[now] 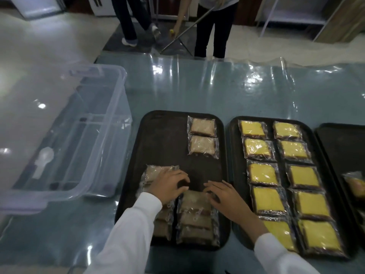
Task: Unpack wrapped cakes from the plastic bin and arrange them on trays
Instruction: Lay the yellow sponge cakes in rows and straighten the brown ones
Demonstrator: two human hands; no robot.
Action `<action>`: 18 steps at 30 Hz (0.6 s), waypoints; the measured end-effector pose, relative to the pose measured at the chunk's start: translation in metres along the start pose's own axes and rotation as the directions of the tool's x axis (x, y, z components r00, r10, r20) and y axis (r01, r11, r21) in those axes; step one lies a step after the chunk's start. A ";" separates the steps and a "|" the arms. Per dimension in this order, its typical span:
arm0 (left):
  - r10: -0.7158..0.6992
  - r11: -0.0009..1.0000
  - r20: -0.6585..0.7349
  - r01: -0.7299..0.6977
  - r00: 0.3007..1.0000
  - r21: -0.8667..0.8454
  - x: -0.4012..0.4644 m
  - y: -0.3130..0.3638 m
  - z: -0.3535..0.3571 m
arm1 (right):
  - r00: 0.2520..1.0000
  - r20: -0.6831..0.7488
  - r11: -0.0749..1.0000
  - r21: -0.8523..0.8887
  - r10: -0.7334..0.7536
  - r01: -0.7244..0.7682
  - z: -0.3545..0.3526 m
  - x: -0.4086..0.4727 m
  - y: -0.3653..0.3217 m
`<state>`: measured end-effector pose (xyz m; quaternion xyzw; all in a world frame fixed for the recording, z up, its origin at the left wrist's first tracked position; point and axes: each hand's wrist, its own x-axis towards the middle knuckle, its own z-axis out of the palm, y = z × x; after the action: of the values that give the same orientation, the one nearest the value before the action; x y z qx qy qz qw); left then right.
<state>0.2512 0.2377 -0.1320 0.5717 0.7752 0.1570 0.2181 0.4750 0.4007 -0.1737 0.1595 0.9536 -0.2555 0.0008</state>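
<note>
Your left hand [169, 185] rests on a stack of wrapped brown cakes [156, 176] at the near left of the middle tray [164, 139], fingers curled lightly over the wrapper's edge. Your right hand [223, 196] lies beside it, fingers fairly straight, pressing on the top of a second stack of brown cakes [194, 216] at the near centre of the same tray. The 2 hands are close together but not touching.

At the tray's far right corner, 2 more wrapped brown cakes [203, 138] lie flat, 1 behind the other. The tray to the right [233, 175] carries 2 columns of wrapped yellow-topped cakes [264, 173], packed closely. A third tray [339, 143] at the right edge holds 1 wrapped cake [355, 184], partly cut off.

The clear plastic bin [69, 135] sits on the worktop [197, 89] to the left of the trays; no cakes show inside it. Beyond the worktop, 2 people's legs [207, 26] stand on the floor.
</note>
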 end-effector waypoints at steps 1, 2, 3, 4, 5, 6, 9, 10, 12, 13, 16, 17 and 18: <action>0.016 1.000 0.007 -0.016 1.000 -0.027 -0.004 0.003 0.004 | 1.000 -0.005 1.000 0.018 -0.013 0.013 0.004 -0.008 -0.002; 0.031 0.998 0.008 -0.030 0.999 -0.048 -0.009 0.006 0.007 | 0.999 -0.022 0.999 0.027 -0.030 0.030 0.008 -0.016 -0.004; 0.046 0.997 0.012 -0.045 0.999 -0.067 -0.014 0.010 0.011 | 0.998 -0.046 0.998 0.032 -0.049 0.050 0.010 -0.024 -0.007; 0.065 0.994 0.021 -0.063 0.998 -0.085 -0.018 0.012 0.015 | 0.995 -0.074 0.997 0.033 -0.066 0.069 0.012 -0.031 -0.010; 0.087 0.992 0.029 -0.084 0.996 -0.098 -0.022 0.015 0.019 | 0.991 -0.105 0.996 0.025 -0.084 0.087 0.014 -0.036 -0.012; 0.107 0.990 0.042 -0.103 0.993 -0.097 -0.025 0.017 0.022 | 0.986 -0.132 0.994 0.009 -0.103 0.105 0.016 -0.042 -0.015; 0.106 0.994 0.136 -0.107 0.985 0.002 -0.029 0.020 0.028 | 0.982 -0.150 0.993 -0.034 -0.118 0.114 0.023 -0.053 -0.018; 0.096 0.993 0.180 -0.107 0.979 0.049 -0.029 0.021 0.029 | 0.982 -0.150 0.993 -0.046 -0.115 0.109 0.025 -0.055 -0.018; 0.091 0.985 0.236 -0.122 0.968 0.120 -0.028 0.022 0.032 | 0.980 -0.168 0.993 -0.067 -0.105 0.095 0.029 -0.057 -0.016; 0.093 0.981 0.244 -0.130 0.965 0.142 -0.028 0.022 0.033 | 0.979 -0.182 0.994 -0.076 -0.096 0.083 0.031 -0.057 -0.016; 0.081 0.971 0.226 -0.129 0.971 0.203 -0.025 0.025 0.034 | 0.976 -0.209 0.995 -0.086 -0.058 0.040 0.032 -0.053 -0.017; 0.071 0.967 0.217 -0.120 0.974 0.223 -0.023 0.027 0.034 | 0.977 -0.210 0.995 -0.091 -0.046 0.027 0.032 -0.052 -0.016; 0.059 0.964 0.207 -0.110 0.977 0.244 -0.021 0.030 0.033 | 0.978 -0.203 0.995 -0.101 -0.036 0.016 0.031 -0.050 -0.015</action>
<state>0.2983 0.2264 -0.1423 0.6404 0.7381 0.0082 0.2123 0.5151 0.3583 -0.1893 0.1724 0.9620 -0.1904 -0.0927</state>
